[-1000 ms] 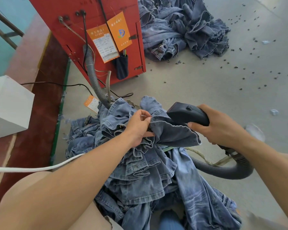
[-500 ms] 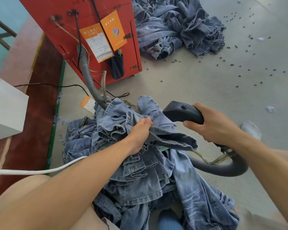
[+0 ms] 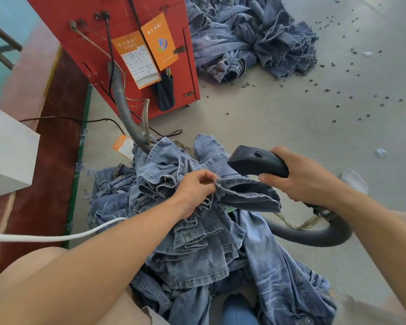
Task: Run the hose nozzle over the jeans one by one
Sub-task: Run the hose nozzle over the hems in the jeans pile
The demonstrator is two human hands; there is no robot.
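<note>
The person sits over a heap of jeans (image 3: 197,235) that lies on the floor (image 3: 279,118) between the legs, w/ a second heap (image 3: 251,38) well apart, near the red machine (image 3: 136,43). The left hand (image 3: 195,191) pinches a folded hem edge of the top pair, thumb and forefinger closed on the cloth, other fingers curled under. The right hand (image 3: 300,179) grips the black hose nozzle (image 3: 256,160) around its handle, fingers wrapped; the nozzle mouth points left and hangs just above the denim, close to the pinched edge, but it is not clear if it touches the cloth. The grey ribbed hose (image 3: 314,235) runs from the handle down behind the heap; another length of it (image 3: 122,102) goes up to the machine. Step in hand, as it seems: the top pair is held up and made ready for the nozzle pass, so the task is somewhere in the middle, many pairs probably left. The next move likely calls for keeping the cloth tight w/ the left hand and bringing the nozzle mouth flat on the fabric, then sliding along it. Loose folds may get sucked in or bunch up, so the pinch should hold firm.
</note>
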